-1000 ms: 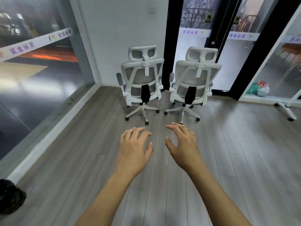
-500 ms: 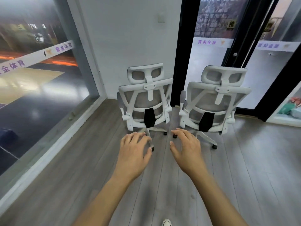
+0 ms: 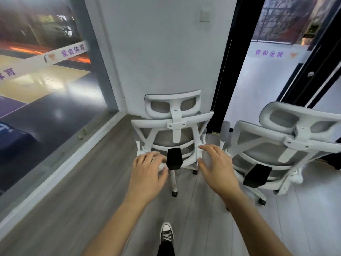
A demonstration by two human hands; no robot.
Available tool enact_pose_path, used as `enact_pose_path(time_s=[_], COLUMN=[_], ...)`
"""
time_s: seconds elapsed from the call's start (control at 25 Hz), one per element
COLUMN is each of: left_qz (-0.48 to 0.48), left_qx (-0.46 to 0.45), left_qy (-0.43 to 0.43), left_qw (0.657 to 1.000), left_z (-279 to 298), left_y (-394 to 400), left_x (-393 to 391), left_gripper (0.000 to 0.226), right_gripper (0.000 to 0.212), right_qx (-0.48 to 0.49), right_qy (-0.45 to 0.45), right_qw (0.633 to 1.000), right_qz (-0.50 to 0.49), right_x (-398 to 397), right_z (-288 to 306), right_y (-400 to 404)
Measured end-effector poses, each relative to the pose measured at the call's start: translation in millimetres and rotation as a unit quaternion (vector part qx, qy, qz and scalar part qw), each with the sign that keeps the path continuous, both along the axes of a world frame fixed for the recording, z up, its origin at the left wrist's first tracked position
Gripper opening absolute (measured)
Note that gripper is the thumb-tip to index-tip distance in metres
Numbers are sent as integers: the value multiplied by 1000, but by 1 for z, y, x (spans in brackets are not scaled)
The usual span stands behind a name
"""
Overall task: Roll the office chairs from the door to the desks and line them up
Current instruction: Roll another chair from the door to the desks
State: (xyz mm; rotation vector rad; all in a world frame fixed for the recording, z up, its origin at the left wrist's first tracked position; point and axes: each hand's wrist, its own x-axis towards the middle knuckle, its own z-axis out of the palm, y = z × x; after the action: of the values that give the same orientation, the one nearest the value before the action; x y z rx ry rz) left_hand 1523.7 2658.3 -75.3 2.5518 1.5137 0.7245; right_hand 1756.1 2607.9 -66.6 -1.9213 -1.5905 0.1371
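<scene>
Two white office chairs with grey mesh backs stand with their backs toward me near a black-framed glass door (image 3: 224, 74). The left chair (image 3: 175, 124) is straight ahead, the right chair (image 3: 287, 143) beside it at the right. My left hand (image 3: 147, 172) reaches out with relaxed fingers in front of the left chair's lower back frame, left of its black lumbar block. My right hand (image 3: 217, 167) is spread open at the frame's right side. Whether either hand touches the chair is unclear. Both hands hold nothing.
A glass wall (image 3: 46, 89) with a white sill runs along the left. A white wall panel (image 3: 162, 52) stands behind the left chair. My shoe (image 3: 167, 235) is on the grey wood floor (image 3: 83, 209). Open floor lies behind me and to the left.
I have walked closer: both chairs loom larger and my hands have come forward from mid-air to the left chair's back frame. My shoe has stepped further into view.
</scene>
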Motion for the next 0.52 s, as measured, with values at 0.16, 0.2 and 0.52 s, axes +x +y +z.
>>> enact_pose_path(time_s=[0.16, 0.2, 0.52], left_qz=[14, 23, 92], left_qx=[-33, -48, -83], left_qy=[-1, -5, 53], left_qw=[999, 999, 991], left_z=[-30, -37, -89], left_y=[113, 142, 303], left_x=[30, 37, 56], left_gripper=[31, 30, 48], right_gripper=[38, 38, 52], right_qx=[-29, -40, -127], right_qy=[-23, -27, -94], right_qw=[999, 999, 987], right_qz=[9, 10, 21], right_x=[36, 43, 97], right_z=[-17, -22, -71], right_y=[113, 139, 293])
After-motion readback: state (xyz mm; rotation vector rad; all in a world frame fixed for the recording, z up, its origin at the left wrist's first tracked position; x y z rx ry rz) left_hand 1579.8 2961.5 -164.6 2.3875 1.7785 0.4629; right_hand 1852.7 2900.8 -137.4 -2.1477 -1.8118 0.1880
